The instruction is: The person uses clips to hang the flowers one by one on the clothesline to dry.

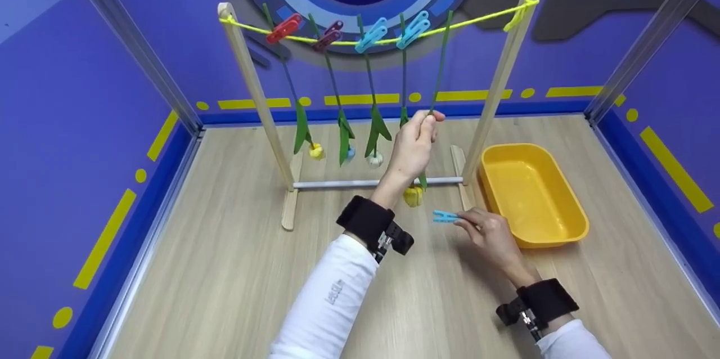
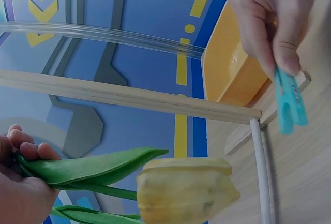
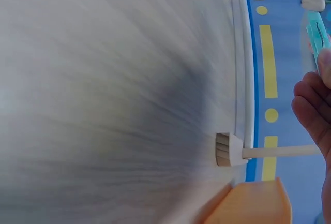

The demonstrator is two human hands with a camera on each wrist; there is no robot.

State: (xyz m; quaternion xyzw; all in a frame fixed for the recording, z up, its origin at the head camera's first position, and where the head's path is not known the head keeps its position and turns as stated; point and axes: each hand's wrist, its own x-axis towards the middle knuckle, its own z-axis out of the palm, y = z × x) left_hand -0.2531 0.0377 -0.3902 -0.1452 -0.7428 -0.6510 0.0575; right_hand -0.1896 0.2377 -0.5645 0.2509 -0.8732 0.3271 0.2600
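Observation:
My left hand (image 1: 415, 142) grips the green stem of a yellow tulip (image 2: 186, 190), whose bloom hangs downward below the wrist while the stem's end rises past the yellow line (image 1: 467, 22). In my right hand (image 1: 492, 235) a light blue clothespin (image 1: 445, 216) is pinched between thumb and fingertips, low in front of the rack. Left of the held tulip, several artificial tulips hang upside down, pegged by a red clothespin (image 1: 284, 28), a dark red clothespin (image 1: 328, 36) and two light blue clothespins (image 1: 371, 36).
A wooden rack (image 1: 251, 80) with a white crossbar (image 1: 337, 184) carries the line. Beside its right foot stands a yellow plastic basin (image 1: 531, 201) on the wood-grain table (image 1: 225, 269). Blue patterned panels (image 1: 101, 94) enclose the back and sides.

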